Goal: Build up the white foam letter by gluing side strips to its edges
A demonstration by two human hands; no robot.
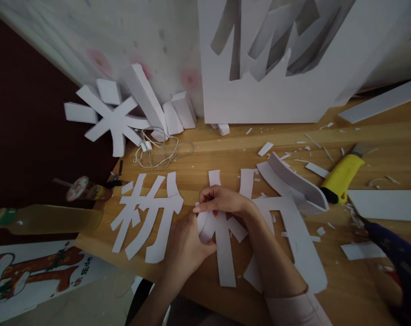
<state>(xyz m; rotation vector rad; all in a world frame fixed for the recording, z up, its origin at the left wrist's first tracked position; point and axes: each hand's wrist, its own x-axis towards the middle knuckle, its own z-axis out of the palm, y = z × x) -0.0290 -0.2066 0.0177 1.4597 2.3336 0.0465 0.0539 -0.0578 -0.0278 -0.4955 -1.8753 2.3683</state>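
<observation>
A small curved white foam-board piece (206, 225) is between my hands, just above the wooden table. My left hand (188, 244) grips it from the left, thumb pointing right. From above, my right hand (224, 199) reaches over with bent fingers closed on its upper edge. Beneath and beside them lies a white cut-out character (227, 260) with a long upright stroke. Another flat white character (158, 201) lies to the left. Right of my right forearm rests a larger white cut-out (302, 246), with a curved, walled foam piece (290, 181) at its upper end.
A yellow utility knife (343, 176) and a dark blue glue gun (392, 253) lie at right among white scraps. Behind stands a foam board (266, 102) with cut-out openings. A white cable (168, 154), a bottle (52, 218) and a drink cup (86, 189) are at left.
</observation>
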